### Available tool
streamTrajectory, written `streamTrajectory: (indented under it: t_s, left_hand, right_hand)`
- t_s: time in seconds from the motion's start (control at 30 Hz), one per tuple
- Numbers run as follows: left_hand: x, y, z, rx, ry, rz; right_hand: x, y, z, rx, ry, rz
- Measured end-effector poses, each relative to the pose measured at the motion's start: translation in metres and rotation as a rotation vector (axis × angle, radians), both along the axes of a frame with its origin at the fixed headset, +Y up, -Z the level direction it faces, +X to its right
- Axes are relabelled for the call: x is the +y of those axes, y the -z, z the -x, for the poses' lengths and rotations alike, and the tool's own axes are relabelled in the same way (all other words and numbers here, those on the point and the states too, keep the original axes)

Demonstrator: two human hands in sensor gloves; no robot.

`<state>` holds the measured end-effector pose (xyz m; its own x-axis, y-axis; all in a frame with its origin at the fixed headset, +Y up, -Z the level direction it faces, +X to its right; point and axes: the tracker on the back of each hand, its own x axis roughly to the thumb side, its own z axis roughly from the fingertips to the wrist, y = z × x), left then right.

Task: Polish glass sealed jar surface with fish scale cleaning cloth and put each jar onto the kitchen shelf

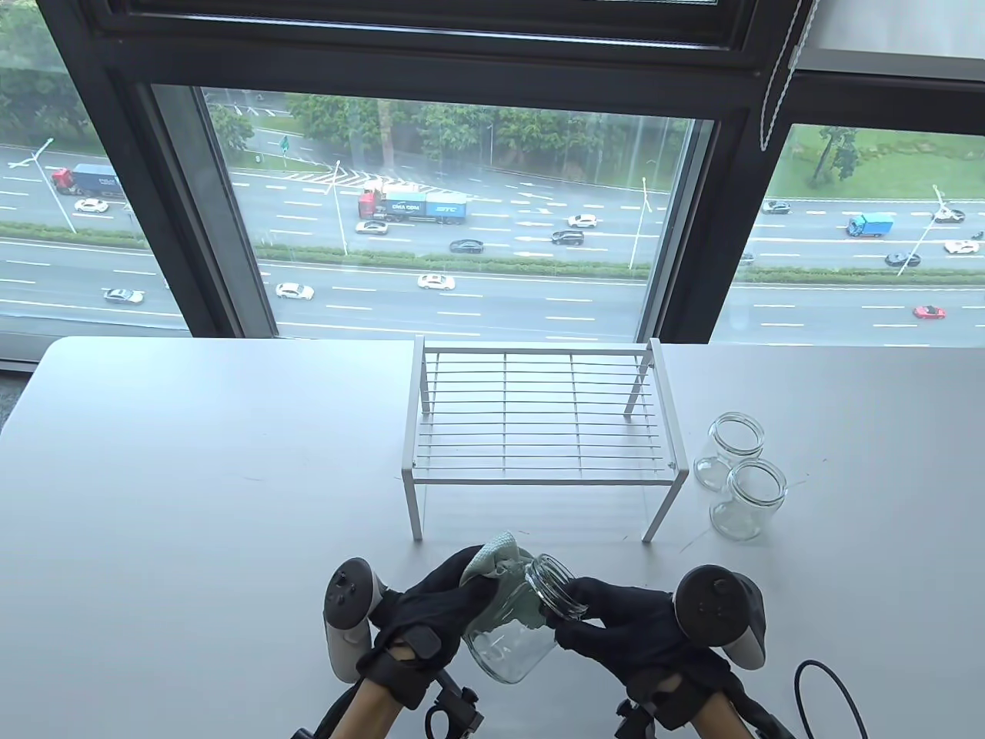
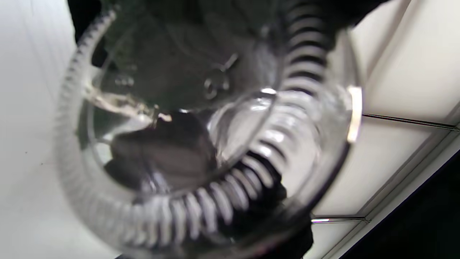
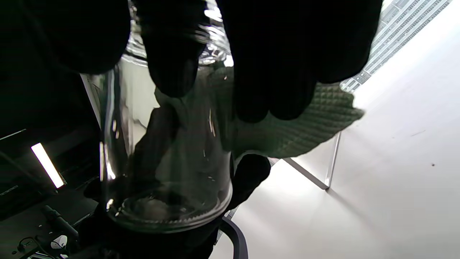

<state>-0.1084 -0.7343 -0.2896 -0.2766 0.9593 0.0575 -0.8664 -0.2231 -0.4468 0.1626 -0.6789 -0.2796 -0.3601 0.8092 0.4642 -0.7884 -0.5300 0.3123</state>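
White table [image 1: 192,477] against a big dark-framed window [image 1: 431,215]. Outside: multi-lane road [image 1: 462,262] with cars and trucks, trees behind it, grey daylight. Blind cord [image 1: 777,85] hangs top right. Black cable [image 1: 835,693] on table, bottom right. Right wrist view: lit strip [image 3: 46,164], probably a ceiling light.

3 glass jars [image 1: 517,623], 1 cloth [image 1: 492,556], 1 shelf [image 1: 539,431], 2 gloved hands [image 1: 419,616]

Black gloves on both hands [image 1: 431,616] [image 1: 639,627] w/ grey-black trackers, bare forearms.
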Motion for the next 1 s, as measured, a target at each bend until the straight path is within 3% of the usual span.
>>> streamTrajectory:
  t_s: [0.17, 0.33, 0.5, 0.63, 0.73, 0.8, 0.87, 0.97, 1.0]
  left_hand:
    - [-0.004, -0.004, -0.012, -0.150, -0.088, 0.000]
    - [-0.007, -0.007, -0.018, -0.142, -0.137, 0.013]
    - [-0.005, -0.007, -0.018, -0.070, 0.025, -0.096]
    - [0.001, -0.009, -0.018, 0.006, 0.211, -0.225]
    - [0.008, -0.013, -0.019, 0.097, 0.316, -0.287]
    - [0.009, -0.015, -0.019, 0.165, 0.331, -0.282]
    - [0.008, -0.014, -0.018, 0.173, 0.282, -0.264]
    - [0.000, -0.007, -0.014, 0.109, 0.026, -0.083]
    - [-0.006, -0.006, -0.013, 0.057, -0.093, 0.000]
  right_hand:
    - [-0.007, -0.001, -0.001, -0.107, 0.077, -0.068]
    - [-0.011, 0.001, -0.004, -0.162, 0.062, -0.068]
    - [-0.017, 0.005, -0.006, -0.267, -0.023, -0.064]
    - [-0.025, 0.005, -0.007, -0.360, -0.058, 0.046]
    - [-0.029, 0.005, -0.006, -0.386, -0.066, 0.192]
    - [-0.030, 0.004, -0.005, -0.385, -0.024, 0.269]
    - [-0.029, 0.004, -0.005, -0.358, -0.012, 0.245]
    - [-0.028, 0.007, -0.003, -0.199, 0.126, 0.251]
    - [-0.027, 0.010, -0.001, -0.076, 0.176, 0.233]
